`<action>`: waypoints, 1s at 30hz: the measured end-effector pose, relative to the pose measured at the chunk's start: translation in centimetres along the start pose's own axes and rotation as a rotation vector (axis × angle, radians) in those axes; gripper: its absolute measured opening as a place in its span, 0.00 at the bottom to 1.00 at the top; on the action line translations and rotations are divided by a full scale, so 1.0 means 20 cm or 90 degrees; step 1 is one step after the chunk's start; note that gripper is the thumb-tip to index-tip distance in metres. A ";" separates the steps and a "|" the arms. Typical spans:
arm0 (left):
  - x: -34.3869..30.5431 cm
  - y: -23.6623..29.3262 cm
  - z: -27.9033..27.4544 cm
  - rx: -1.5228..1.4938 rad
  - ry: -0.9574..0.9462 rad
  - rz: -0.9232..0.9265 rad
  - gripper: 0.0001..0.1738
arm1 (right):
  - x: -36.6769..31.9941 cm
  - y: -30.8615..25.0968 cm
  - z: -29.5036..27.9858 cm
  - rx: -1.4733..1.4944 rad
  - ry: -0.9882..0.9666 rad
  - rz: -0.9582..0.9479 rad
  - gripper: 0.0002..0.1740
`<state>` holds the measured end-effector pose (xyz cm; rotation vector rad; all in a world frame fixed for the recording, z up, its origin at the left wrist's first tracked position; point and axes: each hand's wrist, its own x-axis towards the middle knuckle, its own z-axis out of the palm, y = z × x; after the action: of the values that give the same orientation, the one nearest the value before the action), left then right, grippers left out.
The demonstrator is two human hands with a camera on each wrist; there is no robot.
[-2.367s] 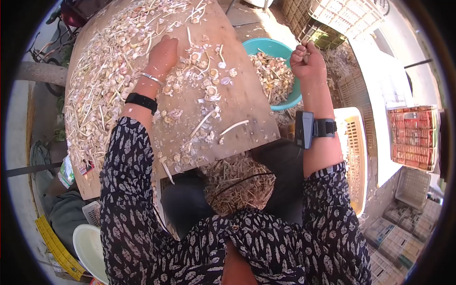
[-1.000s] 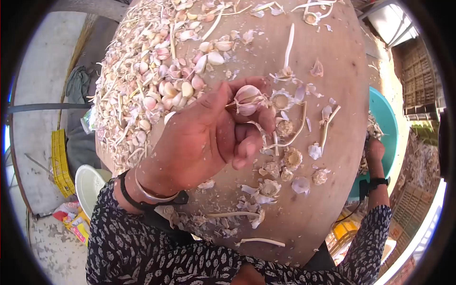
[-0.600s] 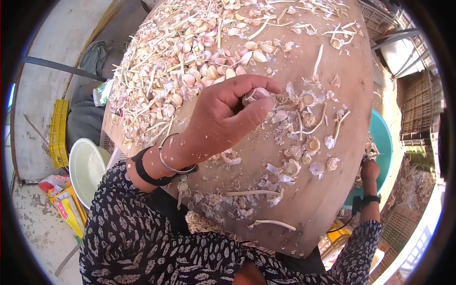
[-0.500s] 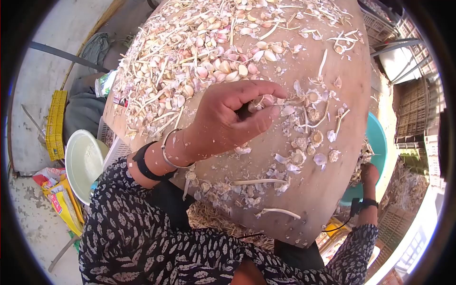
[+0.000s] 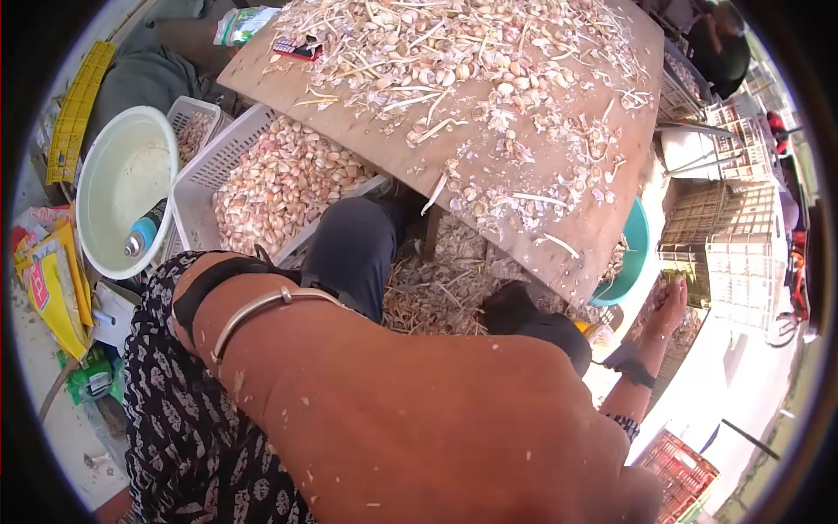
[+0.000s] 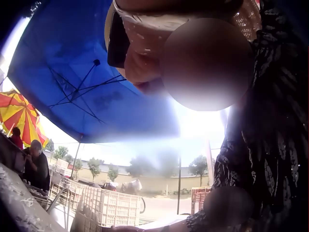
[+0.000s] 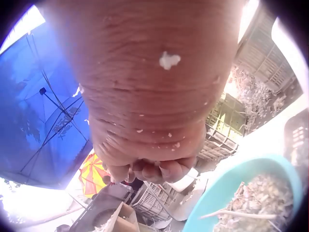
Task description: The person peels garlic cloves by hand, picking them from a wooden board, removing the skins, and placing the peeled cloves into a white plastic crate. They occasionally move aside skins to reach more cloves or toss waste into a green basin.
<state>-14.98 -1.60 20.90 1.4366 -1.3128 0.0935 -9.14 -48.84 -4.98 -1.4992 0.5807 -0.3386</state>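
My left hand (image 5: 436, 419) fills the lower foreground of the head view, its back towards the camera and its fingers hidden at the lower right. Whether it holds anything I cannot tell. On its wrist are a metal bangle (image 5: 253, 319) and a black strap. My right hand (image 5: 669, 306) is raised beside the teal bowl (image 5: 642, 236); in the right wrist view its fingers (image 7: 149, 170) curl loosely, with nothing showing between them. Garlic scraps (image 7: 260, 198) and a pale stalk lie in that bowl. Garlic cloves and stalks (image 5: 489, 65) cover the far part of the wooden table (image 5: 410, 162).
Left of my knee stands a perforated crate (image 5: 194, 201) of cloves (image 5: 279, 188). A pale basin (image 5: 92, 205) beside it contains a blue can (image 5: 148, 225). Stacked crates (image 5: 742, 271) stand on the right. Another person (image 6: 37, 166) sits across under umbrellas.
My left hand, earlier holding a garlic bulb over the table, has come up close to the head camera. My right hand has left the teal bowl. The head view has swung, bringing the clove crate into sight.
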 end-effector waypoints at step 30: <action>-1.51 0.62 -0.22 0.348 0.393 -0.580 0.24 | -2.28 -0.41 1.98 0.022 -0.889 0.199 0.14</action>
<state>-32.87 23.91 10.10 2.1199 -0.0530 0.2722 -23.53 8.76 9.02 -1.2256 -0.3267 0.9028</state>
